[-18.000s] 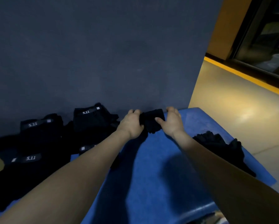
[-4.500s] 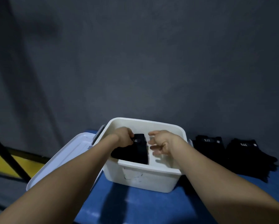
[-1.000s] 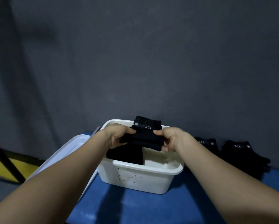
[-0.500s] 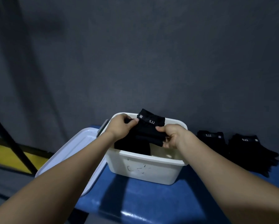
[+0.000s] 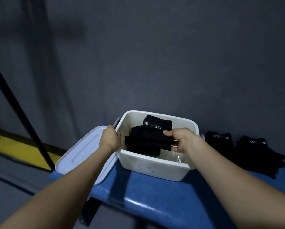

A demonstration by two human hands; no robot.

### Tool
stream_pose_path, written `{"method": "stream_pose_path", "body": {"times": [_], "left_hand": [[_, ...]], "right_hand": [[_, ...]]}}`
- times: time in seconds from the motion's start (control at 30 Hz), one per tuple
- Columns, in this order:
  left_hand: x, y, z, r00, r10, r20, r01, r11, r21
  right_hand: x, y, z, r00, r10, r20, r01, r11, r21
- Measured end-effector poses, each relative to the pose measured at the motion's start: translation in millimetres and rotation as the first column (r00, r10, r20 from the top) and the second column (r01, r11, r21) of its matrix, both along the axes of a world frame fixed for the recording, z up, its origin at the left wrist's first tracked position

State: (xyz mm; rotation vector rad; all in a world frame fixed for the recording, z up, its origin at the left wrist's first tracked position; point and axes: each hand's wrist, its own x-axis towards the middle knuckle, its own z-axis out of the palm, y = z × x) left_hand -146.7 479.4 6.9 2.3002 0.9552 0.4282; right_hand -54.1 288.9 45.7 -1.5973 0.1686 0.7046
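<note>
Carefully now: pinching folded gloves at one edge with right hand fingers, low inside bin. Left hand at bin's left rim, grip impossible to tell. Might sag open, unfold, or snag rim, given one-sided pinch.

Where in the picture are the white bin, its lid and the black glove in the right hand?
white bin (image 5: pixel 155 167), head view, on its front wall.
lid (image 5: pixel 82 151), head view, on its flat top face.
black glove (image 5: pixel 154 137), head view, on the middle of the fabric.
</note>
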Motion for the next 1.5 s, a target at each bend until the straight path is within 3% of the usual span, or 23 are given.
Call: {"method": "stream_pose_path", "body": {"times": [0.27, 0.5, 0.87, 1.13, 1.37, 1.5], "left_hand": [[-45, -23, -11, 0.961, -0.009, 0.276, 0.004, 1.0, 0.018], [-75, -39, -17, 0.924, -0.007, 0.383, 0.015, 1.0, -0.016], [-78, -39, -17, 0.932, 0.022, 0.362, -0.002, 0.998, -0.057], [-69, -36, -13, 0.951, 0.027, 0.31, -0.011, 0.998, -0.054], [-65, -32, -12, 0.954, 0.032, 0.297, -0.016, 0.998, -0.059], [-65, -32, -12, 0.954, 0.032, 0.299, -0.015, 0.998, -0.058]], "right_hand": [[-46, -4, -17, 0.999, 0.036, -0.024, -0.036, 0.999, -0.012], [-71, 3, -27, 0.999, 0.05, 0.0, -0.05, 0.999, -0.018], [-79, -1, -31, 0.994, 0.096, -0.051, -0.101, 0.989, -0.104], [-61, 7, -26, 0.995, -0.012, -0.099, 0.011, 1.0, -0.013], [-47, 12, -24, 0.991, 0.065, -0.119, -0.062, 0.998, 0.031], [-41, 9, -18, 0.992, 0.022, -0.122, -0.01, 0.995, 0.098]]}}
